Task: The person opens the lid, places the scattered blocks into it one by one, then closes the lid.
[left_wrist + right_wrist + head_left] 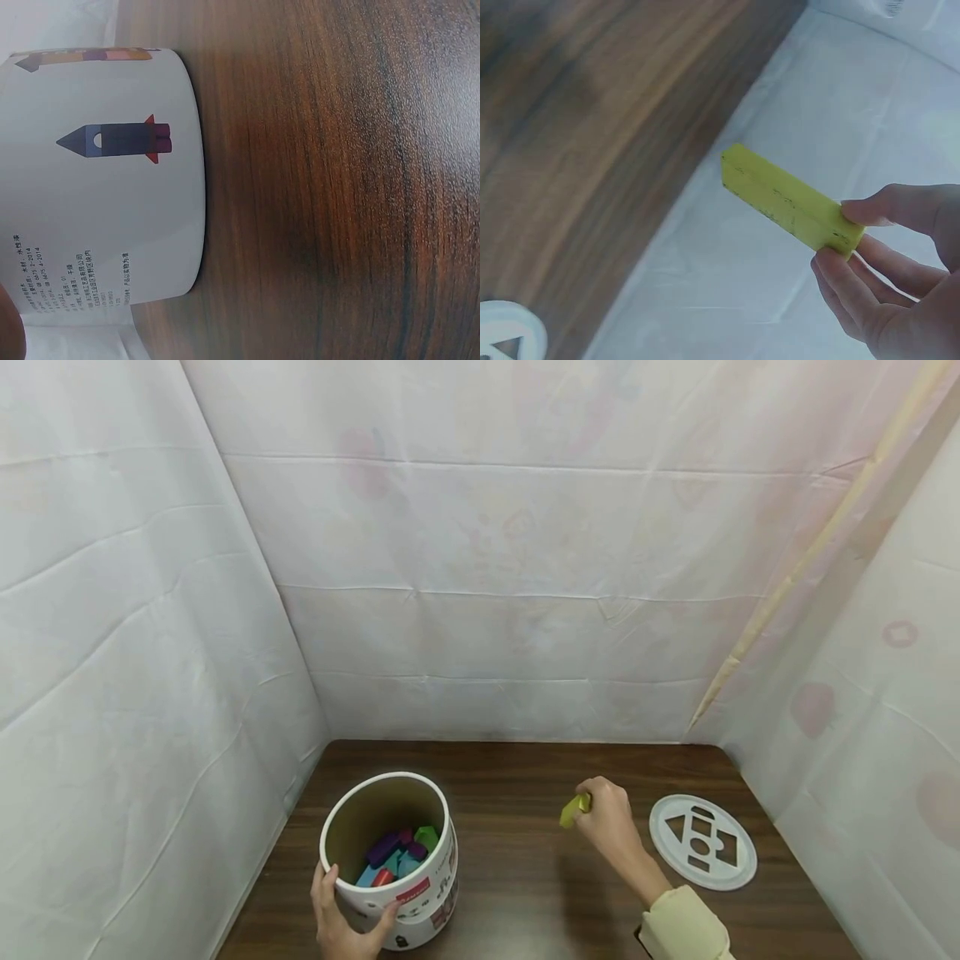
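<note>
A white cylindrical bucket (431, 893) stands at the table's front left with several coloured blocks (397, 852) inside. My left hand (347, 918) holds the bucket's near side, fingers up at the rim and thumb spread across the printed front. In the left wrist view, the bucket's wall (112, 202) shows a printed rocket, and a bit of finger appears at the left edge. Between thumb and fingertips, my right hand (611, 818) pinches one end of a long yellow block (787, 199). The block is held above the table, to the right of the bucket.
A round white lid (660, 831) with shaped holes lies flat on the table's right side. The dark wooden table (510, 868) is bordered by white cloth walls (487, 635) at the back, left and right.
</note>
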The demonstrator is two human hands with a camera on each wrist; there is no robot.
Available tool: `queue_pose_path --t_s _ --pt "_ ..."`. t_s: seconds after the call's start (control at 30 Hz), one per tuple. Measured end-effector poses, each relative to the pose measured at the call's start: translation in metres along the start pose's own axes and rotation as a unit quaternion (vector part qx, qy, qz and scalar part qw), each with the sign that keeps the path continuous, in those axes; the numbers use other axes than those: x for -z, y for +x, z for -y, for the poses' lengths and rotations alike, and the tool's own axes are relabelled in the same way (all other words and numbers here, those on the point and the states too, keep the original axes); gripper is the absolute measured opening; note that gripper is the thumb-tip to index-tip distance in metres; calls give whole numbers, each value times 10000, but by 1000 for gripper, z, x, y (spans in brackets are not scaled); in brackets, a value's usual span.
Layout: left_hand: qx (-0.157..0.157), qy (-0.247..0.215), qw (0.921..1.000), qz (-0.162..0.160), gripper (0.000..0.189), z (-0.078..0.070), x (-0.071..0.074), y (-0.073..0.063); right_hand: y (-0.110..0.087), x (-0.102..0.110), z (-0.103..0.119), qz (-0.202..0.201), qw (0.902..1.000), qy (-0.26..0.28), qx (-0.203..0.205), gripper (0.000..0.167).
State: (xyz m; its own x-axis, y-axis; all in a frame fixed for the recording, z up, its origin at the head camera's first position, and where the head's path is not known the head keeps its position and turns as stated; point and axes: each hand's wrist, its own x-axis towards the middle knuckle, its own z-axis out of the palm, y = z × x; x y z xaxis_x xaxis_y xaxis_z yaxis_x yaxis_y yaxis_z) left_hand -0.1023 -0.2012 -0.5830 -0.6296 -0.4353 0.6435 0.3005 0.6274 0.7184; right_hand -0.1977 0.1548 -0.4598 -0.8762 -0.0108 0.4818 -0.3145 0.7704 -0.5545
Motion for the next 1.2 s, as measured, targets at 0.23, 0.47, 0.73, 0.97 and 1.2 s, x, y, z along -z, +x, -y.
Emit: queue_pose_path --t_s 0.23,0.47,0.73,0.97,1.2 --pt "12 -1 10000 -5 105 1 -1 1 6 15 33 -10 9994 270 222 26" --pt "-80 -133 9999 -12 104 1 -2 2 11 24 63 -53 9976 489 497 28" --pt "0 -84 10000 4 105 1 -1 2 16 26 91 -89 9948 629 801 28" --pt "6 36 10000 -70 105 1 0 0 20 25 116 -31 9897 981 1042 27" --pt "-30 -34 10000 -15 104 3 -1 0 24 23 146 264 9819 1367 1287 26"
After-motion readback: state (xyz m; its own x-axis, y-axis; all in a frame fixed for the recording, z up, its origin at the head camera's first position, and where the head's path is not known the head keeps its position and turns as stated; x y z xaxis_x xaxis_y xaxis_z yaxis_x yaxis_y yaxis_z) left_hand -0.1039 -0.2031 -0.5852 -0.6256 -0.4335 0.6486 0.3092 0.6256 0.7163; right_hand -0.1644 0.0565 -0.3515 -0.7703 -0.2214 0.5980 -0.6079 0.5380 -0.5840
